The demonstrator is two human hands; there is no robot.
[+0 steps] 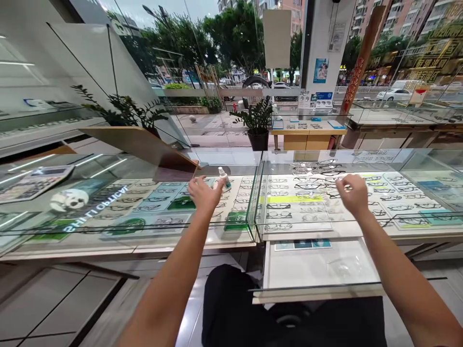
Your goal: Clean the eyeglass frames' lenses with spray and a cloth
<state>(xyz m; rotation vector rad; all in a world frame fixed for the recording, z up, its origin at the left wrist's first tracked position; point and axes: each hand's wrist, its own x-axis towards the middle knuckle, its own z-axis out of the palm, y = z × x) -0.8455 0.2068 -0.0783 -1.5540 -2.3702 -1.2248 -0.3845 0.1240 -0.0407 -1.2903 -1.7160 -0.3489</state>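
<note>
Glass-topped counter [108, 248] runs across in front of me, under and beyond both hands. Rows of eyeglass frames [278, 214] lie inside it, below hand level. A white drawer [300, 267] stands pulled out, lower and nearer my body than the hands, with something clear in it to the right; too faint to identify.

Left hand [205, 193]: over the counter, thumb and fingers spread apart. Right hand [353, 193]: well apart to the right, fingers curled in toward the thumb, the gap narrow. Cannot tell whether anything is pinched there.

Loose glasses [309, 186]: a cluster between my hands, much nearer the right, just to its left and reaching slightly beyond it.

Spray bottle [223, 174]: small, white-topped, upright or nearly so, just beyond and right of my left thumb, which hides its lower part. Cannot tell touching from apart.

Step in hand, my reading: handling the bottle on the left, tending the glasses on the right. A firm hold on the bottle would call for left thumb and fingers around its body, the right hand kept clear of the glasses' thin arms.
</note>
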